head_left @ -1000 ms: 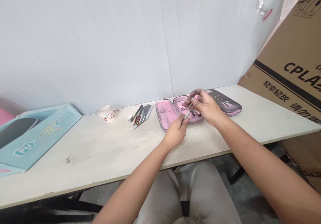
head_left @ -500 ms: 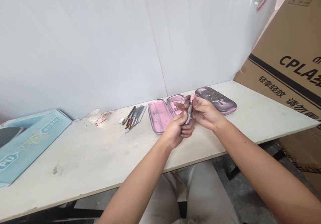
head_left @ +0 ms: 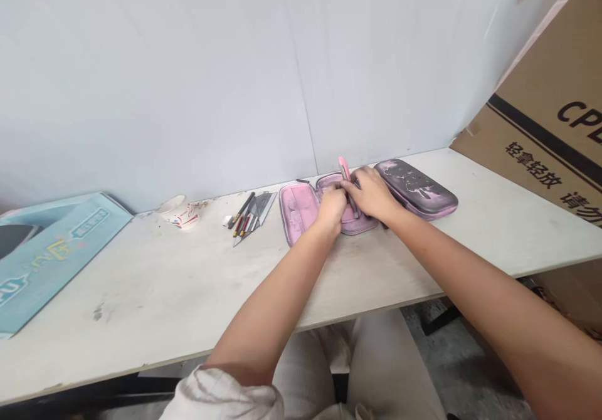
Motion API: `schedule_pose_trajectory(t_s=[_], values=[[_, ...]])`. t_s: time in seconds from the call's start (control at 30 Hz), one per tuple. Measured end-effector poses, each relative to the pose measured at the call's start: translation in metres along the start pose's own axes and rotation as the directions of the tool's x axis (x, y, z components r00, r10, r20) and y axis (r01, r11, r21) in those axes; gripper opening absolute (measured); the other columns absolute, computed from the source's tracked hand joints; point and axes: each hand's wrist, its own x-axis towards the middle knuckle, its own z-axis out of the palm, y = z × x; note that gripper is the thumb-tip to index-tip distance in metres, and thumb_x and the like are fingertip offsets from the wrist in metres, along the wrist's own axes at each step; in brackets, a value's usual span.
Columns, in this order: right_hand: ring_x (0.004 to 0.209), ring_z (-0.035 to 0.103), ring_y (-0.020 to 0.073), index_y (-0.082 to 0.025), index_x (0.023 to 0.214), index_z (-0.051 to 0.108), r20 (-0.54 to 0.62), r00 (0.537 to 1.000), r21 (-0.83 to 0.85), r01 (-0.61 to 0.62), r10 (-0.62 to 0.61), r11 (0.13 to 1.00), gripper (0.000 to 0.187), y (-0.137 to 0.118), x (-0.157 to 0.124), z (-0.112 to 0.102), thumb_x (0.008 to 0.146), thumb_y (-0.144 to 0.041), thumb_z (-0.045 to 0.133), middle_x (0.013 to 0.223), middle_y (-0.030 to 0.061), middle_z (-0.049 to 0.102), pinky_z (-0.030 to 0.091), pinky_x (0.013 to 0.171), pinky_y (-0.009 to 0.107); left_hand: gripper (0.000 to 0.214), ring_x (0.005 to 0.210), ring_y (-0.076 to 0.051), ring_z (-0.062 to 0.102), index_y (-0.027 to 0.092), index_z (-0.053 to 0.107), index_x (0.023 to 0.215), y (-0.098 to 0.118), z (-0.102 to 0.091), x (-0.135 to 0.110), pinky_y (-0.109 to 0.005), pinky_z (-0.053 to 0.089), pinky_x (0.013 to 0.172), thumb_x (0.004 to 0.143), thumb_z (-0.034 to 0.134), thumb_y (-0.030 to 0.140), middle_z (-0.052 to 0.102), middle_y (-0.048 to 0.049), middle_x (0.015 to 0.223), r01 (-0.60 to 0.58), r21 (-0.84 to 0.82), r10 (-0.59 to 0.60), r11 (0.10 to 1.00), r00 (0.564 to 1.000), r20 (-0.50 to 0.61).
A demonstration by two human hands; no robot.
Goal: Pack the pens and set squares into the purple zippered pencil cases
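Head view: the right hand (head_left: 369,193) has its fingers closed around a pink-capped pen-shaped tool (head_left: 345,169), held above the open pink zip case (head_left: 294,213) on the surface (head_left: 141,282). The left hand (head_left: 330,208) curls just beside it, its grip unclear.

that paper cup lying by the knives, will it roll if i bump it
The paper cup appears to lie on its side, so a light bump would probably roll it, likely in a curve. Its thin paper wall suggests it's very light and dents easily.
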Motion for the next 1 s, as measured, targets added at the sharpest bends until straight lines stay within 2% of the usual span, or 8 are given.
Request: schedule_pose_trajectory(t_s=[0.07, 0.17, 0.3, 0.47, 0.6, 0.83, 0.93, 1.0], values=[[0.104, 0.047, 0.0277, -0.009, 0.092, 0.061, 0.074, 0.997, -0.150, -0.016, 0.027, 0.989, 0.044, 0.007, -0.002, 0.013, 0.087, -0.045, 0.037, 0.101, 0.0178, 0.057, 0.034, 0.092, 0.040, 0.019, 0.076, -0.015, 0.058, 0.015, 0.053, 0.081, -0.011, -0.011, 0.002, -0.029, 0.045, 0.075, 0.068, 0.042, 0.007, 0.060, -0.0045, 0.077, -0.026, 0.192, 0.023, 0.981, 1.000, 0.015], [0.111, 0.042, 0.0319, -0.008, 0.097, 0.062, 0.129, 0.989, -0.309, -0.029, 0.072, 0.951, 0.053, 0.011, -0.008, 0.026, 0.087, -0.050, 0.032, 0.107, 0.0211, 0.055, 0.035, 0.091, 0.042, 0.020, 0.091, -0.018, 0.057, 0.013, 0.055, 0.086, -0.022, -0.028, 0.000, -0.033, 0.042, 0.087, 0.071, 0.043, 0.008, 0.063, -0.0098, 0.094, -0.118, 0.421, 0.100, 0.899, 0.993, 0.066], [0.113, 0.041, 0.0345, -0.007, 0.103, 0.061, 0.163, 0.984, -0.463, 0.015, 0.068, 0.886, 0.053, 0.007, -0.013, 0.032, 0.087, -0.049, 0.034, 0.112, 0.0227, 0.053, 0.036, 0.086, 0.044, 0.024, 0.093, -0.018, 0.057, 0.012, 0.056, 0.095, -0.023, -0.052, -0.008, -0.033, 0.042, 0.090, 0.076, 0.042, 0.011, 0.060, -0.0121, 0.100, -0.241, 0.564, 0.172, 0.790, 0.970, 0.175], [0.105, 0.044, 0.0336, -0.007, 0.102, 0.062, 0.146, 0.987, -0.509, 0.013, 0.071, 0.861, 0.050, -0.010, -0.007, 0.037, 0.086, -0.047, 0.035, 0.105, 0.0213, 0.055, 0.037, 0.083, 0.043, 0.025, 0.097, -0.018, 0.054, 0.014, 0.056, 0.102, -0.010, -0.094, -0.025, -0.033, 0.040, 0.093, 0.080, 0.044, 0.020, 0.055, -0.0118, 0.104, -0.273, 0.682, 0.182, 0.678, 0.962, 0.204], [0.103, 0.045, 0.0304, -0.010, 0.101, 0.062, 0.165, 0.986, -0.447, 0.087, -0.014, 0.891, 0.043, -0.045, 0.005, 0.051, 0.087, -0.040, 0.034, 0.104, 0.0184, 0.056, 0.036, 0.084, 0.040, 0.025, 0.099, -0.018, 0.053, 0.014, 0.057, 0.101, 0.000, -0.145, -0.033, -0.032, 0.040, 0.094, 0.081, 0.043, 0.020, 0.054, -0.0108, 0.102, -0.270, 0.735, 0.208, 0.622, 0.962, 0.177], [0.105, 0.044, 0.0279, -0.013, 0.101, 0.061, 0.297, 0.933, -0.303, 0.295, -0.204, 0.906, 0.036, -0.130, 0.010, 0.098, 0.087, -0.034, 0.035, 0.104, 0.0161, 0.056, 0.035, 0.087, 0.037, 0.025, 0.098, -0.021, 0.054, 0.015, 0.058, 0.099, 0.000, -0.248, -0.039, -0.035, 0.040, 0.092, 0.081, 0.041, 0.020, 0.054, -0.0108, 0.099, -0.094, 0.837, 0.262, 0.540, 0.963, -0.061], [0.107, 0.043, 0.0280, -0.014, 0.103, 0.060, 0.338, 0.913, -0.274, 0.329, -0.230, 0.904, 0.036, -0.156, 0.011, 0.119, 0.087, -0.034, 0.036, 0.107, 0.0158, 0.055, 0.035, 0.089, 0.037, 0.025, 0.100, -0.021, 0.053, 0.015, 0.058, 0.099, -0.004, -0.276, -0.044, -0.034, 0.040, 0.092, 0.082, 0.040, 0.019, 0.055, -0.0111, 0.098, -0.066, 0.864, 0.277, 0.499, 0.957, -0.087], [0.107, 0.043, 0.0281, -0.013, 0.104, 0.060, 0.356, 0.903, -0.274, 0.348, -0.241, 0.897, 0.035, -0.167, 0.013, 0.131, 0.087, -0.034, 0.036, 0.108, 0.0158, 0.055, 0.036, 0.089, 0.038, 0.027, 0.101, -0.021, 0.052, 0.015, 0.058, 0.102, -0.007, -0.284, -0.047, -0.034, 0.040, 0.092, 0.082, 0.039, 0.018, 0.055, -0.0109, 0.100, -0.076, 0.884, 0.285, 0.462, 0.956, -0.066]])
